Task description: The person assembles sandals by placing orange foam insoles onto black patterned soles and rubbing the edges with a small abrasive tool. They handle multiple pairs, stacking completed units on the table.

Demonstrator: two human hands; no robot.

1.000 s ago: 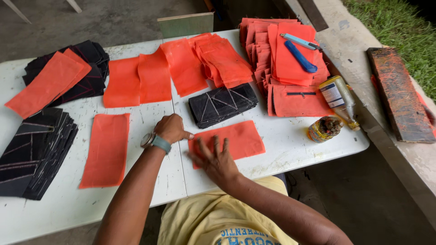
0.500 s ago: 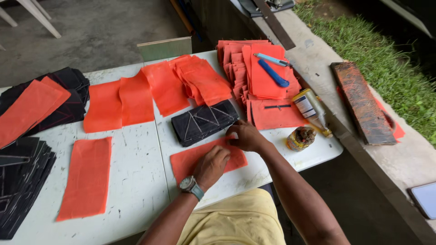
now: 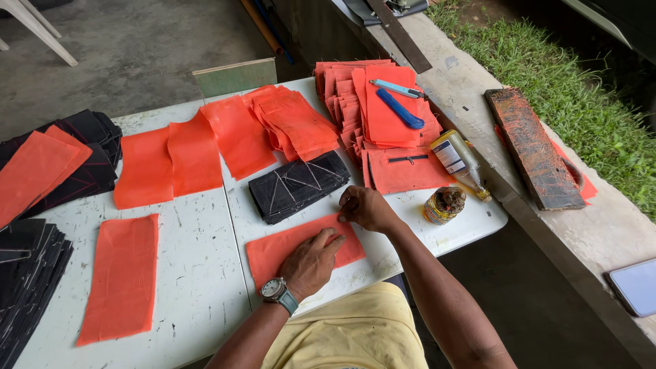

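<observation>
The right hand [image 3: 365, 207] has slid from the black stitched stack [image 3: 299, 186] down to the orange fabric piece's [image 3: 273, 249] far right corner, pinching it. That piece lies at the white table's [image 3: 198, 287] near edge, pressed flat by the open left hand [image 3: 312, 262]. A small jar [image 3: 444, 204] stands right of it.

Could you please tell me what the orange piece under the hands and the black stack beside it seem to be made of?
The orange piece looks like thin woven fabric with a matte finish: it lies limp and flat and its edges look slightly frayed. The black stack seems a thicker matte cloth, possibly synthetic, carrying pale lines that may be chalk or stitching.
</observation>
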